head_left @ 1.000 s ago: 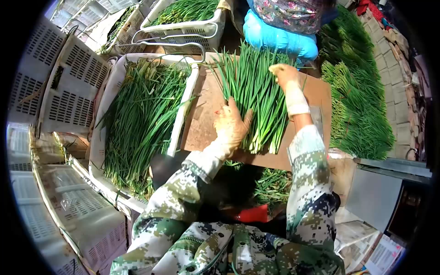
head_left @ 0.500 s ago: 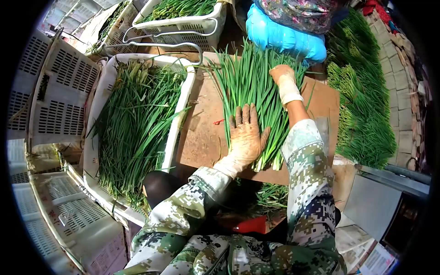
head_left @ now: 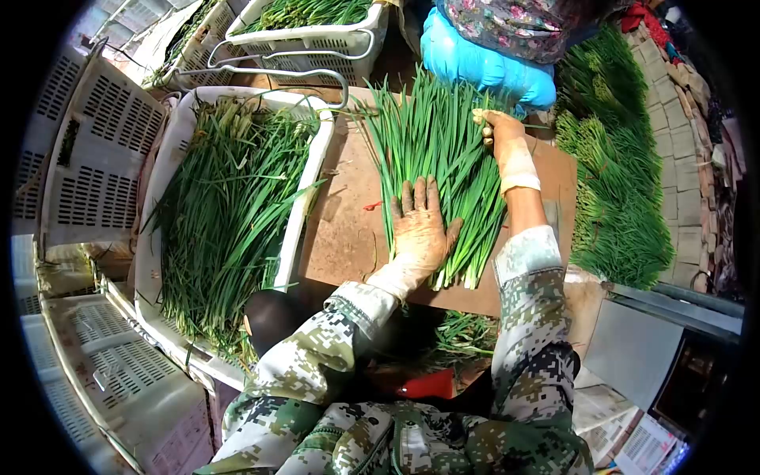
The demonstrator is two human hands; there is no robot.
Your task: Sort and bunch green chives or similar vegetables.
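A thick bundle of garlic chives (head_left: pixel 431 134) lies on a brown board (head_left: pixel 340 214) in front of me, leaf tips away and pale cut ends toward me. Resting flat on the bundle's lower left is my left hand (head_left: pixel 419 233), in a soiled glove, fingers stretched out. My right hand (head_left: pixel 505 141), gloved too, is at the bundle's upper right edge with its fingers curled together. Whatever is between those fingertips, perhaps a thin leaf, is too small to make out. A small red scrap (head_left: pixel 372 207) lies on the board left of the bundle.
Left of the board stands a white crate (head_left: pixel 305 210) full of loose chives. Another chive crate (head_left: pixel 317 55) is behind it, with a bent metal rod (head_left: pixel 317 73) in front. Stacked crates (head_left: pixel 103 158) line the left. Chive bundles (head_left: pixel 617 182) lie at right. A person in blue (head_left: pixel 483 63) sits opposite.
My right hand has turned and shifted slightly right, lifting off the leaves, so its curled fingers now show. My left hand stays flat on the chives. The view has shifted slightly.
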